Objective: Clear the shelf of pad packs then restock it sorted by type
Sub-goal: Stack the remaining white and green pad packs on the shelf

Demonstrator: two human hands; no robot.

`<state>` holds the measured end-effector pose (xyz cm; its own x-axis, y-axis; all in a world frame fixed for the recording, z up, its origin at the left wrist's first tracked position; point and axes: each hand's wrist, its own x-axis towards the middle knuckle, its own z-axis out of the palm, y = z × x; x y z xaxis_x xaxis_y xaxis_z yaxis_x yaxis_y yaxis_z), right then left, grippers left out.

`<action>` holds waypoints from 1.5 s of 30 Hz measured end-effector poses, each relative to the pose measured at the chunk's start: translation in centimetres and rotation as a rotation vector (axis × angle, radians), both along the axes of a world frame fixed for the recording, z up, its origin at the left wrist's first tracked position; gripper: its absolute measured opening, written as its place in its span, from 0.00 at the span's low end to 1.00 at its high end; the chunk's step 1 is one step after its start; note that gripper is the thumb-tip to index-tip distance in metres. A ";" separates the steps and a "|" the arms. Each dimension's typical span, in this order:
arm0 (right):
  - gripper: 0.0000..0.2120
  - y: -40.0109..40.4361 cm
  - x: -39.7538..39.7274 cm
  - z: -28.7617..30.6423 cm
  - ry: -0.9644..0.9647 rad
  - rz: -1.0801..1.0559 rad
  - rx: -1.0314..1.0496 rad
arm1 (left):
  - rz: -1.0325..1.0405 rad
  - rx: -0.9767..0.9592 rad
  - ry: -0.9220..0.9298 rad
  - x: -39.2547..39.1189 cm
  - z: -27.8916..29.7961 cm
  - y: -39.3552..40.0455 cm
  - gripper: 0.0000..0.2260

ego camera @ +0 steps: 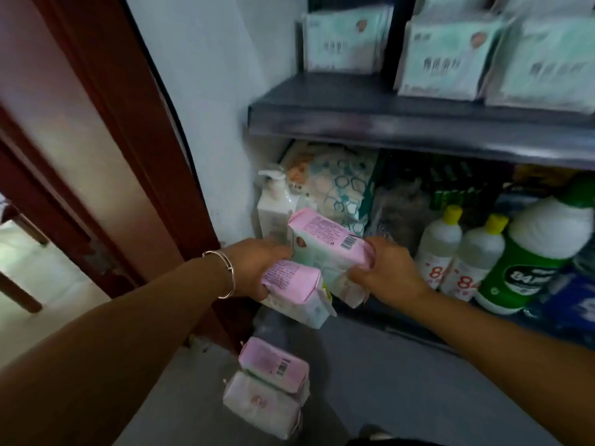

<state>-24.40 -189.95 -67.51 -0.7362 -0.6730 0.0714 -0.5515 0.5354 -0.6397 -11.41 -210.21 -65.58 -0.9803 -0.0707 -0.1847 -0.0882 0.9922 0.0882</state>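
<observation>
Both hands grip pink pad packs in front of the lower shelf: the left hand (257,265) clutches one (291,278), the right hand (386,268) another (328,243). Two more packs (273,381) lie stacked on the floor. The upper shelf (386,120) holds green packs (450,56); bleach bottles (467,252) stand below.

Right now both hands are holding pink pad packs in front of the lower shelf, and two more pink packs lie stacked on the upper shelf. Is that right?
Not quite. In the head view the two spare pink packs lie stacked on the floor, not on the upper shelf; that shelf carries pale green packs. The rest stands: the left hand and right hand hold pink pad packs.
</observation>
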 end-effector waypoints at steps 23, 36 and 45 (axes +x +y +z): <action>0.17 -0.6 -8.0 27.8 -0.138 -0.130 -0.639 | 0.357 0.666 0.586 -3.6 23.2 0.2 0.16; 0.17 -4.4 -14.1 29.6 -0.014 -0.240 -0.587 | 0.587 0.977 0.690 -11.1 25.3 -3.1 0.19; 0.13 -5.7 -16.2 30.8 -0.034 -0.263 -0.617 | 0.667 1.107 0.861 -14.6 25.6 -4.1 0.24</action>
